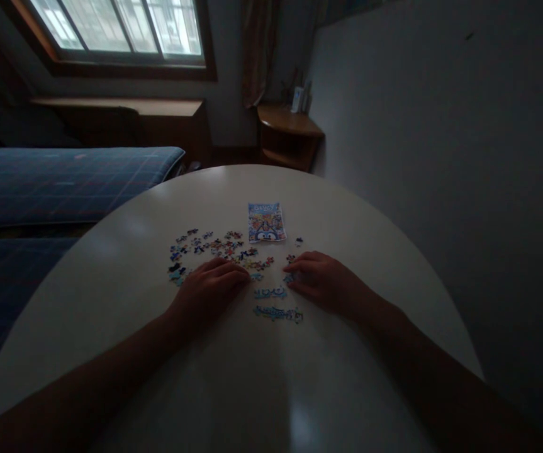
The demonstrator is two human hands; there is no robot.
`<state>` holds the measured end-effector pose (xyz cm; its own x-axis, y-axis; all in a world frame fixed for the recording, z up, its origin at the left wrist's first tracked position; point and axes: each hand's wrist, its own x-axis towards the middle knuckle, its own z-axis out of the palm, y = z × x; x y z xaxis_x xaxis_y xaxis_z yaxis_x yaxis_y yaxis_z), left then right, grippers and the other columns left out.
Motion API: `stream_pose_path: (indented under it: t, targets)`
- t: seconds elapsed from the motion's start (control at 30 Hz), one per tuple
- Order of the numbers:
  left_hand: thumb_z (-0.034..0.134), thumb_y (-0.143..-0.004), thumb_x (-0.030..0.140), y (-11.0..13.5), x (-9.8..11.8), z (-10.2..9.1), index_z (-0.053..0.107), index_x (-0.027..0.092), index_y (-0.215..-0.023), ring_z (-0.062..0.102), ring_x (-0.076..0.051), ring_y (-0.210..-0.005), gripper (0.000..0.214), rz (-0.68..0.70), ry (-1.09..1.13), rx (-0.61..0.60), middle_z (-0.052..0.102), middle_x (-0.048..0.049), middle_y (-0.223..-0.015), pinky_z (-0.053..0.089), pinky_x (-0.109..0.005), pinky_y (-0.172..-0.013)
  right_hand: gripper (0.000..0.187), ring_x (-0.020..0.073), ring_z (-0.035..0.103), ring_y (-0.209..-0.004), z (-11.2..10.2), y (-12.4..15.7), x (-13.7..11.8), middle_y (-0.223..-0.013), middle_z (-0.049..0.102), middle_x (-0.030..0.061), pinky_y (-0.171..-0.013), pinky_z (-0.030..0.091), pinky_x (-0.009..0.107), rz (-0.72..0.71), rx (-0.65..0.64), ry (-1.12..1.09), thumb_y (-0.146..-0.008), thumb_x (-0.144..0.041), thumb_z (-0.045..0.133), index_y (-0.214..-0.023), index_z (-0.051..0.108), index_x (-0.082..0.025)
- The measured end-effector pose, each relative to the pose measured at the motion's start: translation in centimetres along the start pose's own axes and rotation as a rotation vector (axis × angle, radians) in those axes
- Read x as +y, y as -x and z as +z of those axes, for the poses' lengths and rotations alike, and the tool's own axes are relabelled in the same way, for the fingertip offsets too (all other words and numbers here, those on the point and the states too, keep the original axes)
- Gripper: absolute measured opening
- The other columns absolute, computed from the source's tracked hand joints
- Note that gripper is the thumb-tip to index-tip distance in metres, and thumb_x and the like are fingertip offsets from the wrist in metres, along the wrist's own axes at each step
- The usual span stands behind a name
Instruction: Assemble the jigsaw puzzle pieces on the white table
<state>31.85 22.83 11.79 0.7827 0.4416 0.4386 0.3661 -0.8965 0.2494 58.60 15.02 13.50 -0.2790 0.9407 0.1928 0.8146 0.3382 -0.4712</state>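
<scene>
My right hand rests on the table with a light-blue puzzle piece between its thumb and fingertips. Palm down, my left hand lies over the near edge of the loose pieces, its fingers stretched out and no piece visible in them. Just beyond its fingertips is another light-blue piece. Between and below the hands are two joined strips of puzzle: a shorter strip and, nearer me, a longer strip. A dark piece lies by my right index finger.
Many loose puzzle pieces spread behind my left hand. A colourful printed picture sheet lies farther back, with a lone piece to its right. The round white table stands near a bed, a corner shelf and a wall.
</scene>
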Motion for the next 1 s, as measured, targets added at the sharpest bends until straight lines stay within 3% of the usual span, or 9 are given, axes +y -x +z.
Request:
stream_pose_path:
  t: [0.27,0.5,0.63,0.83,1.0]
  targets:
    - [0.051,-0.097,0.023,0.0,0.0,0.2,0.07,0.019,-0.099,0.065,-0.018,-0.092,0.02,0.012,0.027,0.002,0.074,-0.005,-0.1,0.056,-0.034,-0.082,0.026,0.0229,0.063,-0.107,-0.9,0.2,0.1,-0.116,0.068,0.0101,-0.095,0.05,0.041,-0.028,-0.029,0.027,-0.082,-0.024,0.071,-0.108,0.072,-0.022]
    - [0.05,-0.098,0.024,0.0,0.0,0.2,0.071,0.02,-0.098,0.066,-0.018,-0.094,0.021,0.004,0.036,-0.002,0.074,-0.0055,-0.1,0.056,-0.033,-0.083,0.026,0.0237,0.062,-0.106,-1.4,0.5,0.7,-0.116,0.068,0.0098,-0.094,0.049,0.042,-0.044,-0.037,0.121,-0.087,-0.023,0.064,-0.111,0.071,-0.021]
    - [0.05,-0.098,0.022,0.0,0.0,0.2,0.071,0.02,-0.099,0.066,-0.018,-0.095,0.021,0.007,0.038,0.002,0.074,-0.0054,-0.101,0.055,-0.033,-0.084,0.023,0.0238,0.062,-0.105,-1.8,0.5,0.5,-0.115,0.068,0.0099,-0.092,0.049,0.042,-0.018,-0.03,0.127,-0.086,-0.024,0.065,-0.108,0.07,-0.021]
    - [0.051,-0.097,0.022,0.0,0.0,0.2,0.069,0.02,-0.099,0.065,-0.019,-0.095,0.018,0.014,0.02,0.006,0.073,-0.0045,-0.102,0.056,-0.034,-0.082,0.017,0.024,0.064,-0.093,-2.4,0.4,0.2,-0.099,0.07,0.0086,-0.087,0.049,0.04,0.144,0.048,0.171,-0.083,-0.025,0.07,-0.099,0.067,-0.019]
    - [0.051,-0.097,0.022,0.1,-0.1,0.2,0.068,0.019,-0.1,0.065,-0.02,-0.094,0.018,0.014,0.003,0.0,0.073,-0.0044,-0.102,0.056,-0.035,-0.08,0.017,0.0247,0.061,-0.099,-2.0,0.2,0.8,-0.105,0.068,0.0097,-0.091,0.047,0.042,0.134,0.076,0.185,-0.085,-0.029,0.07,-0.098,0.07,-0.02]
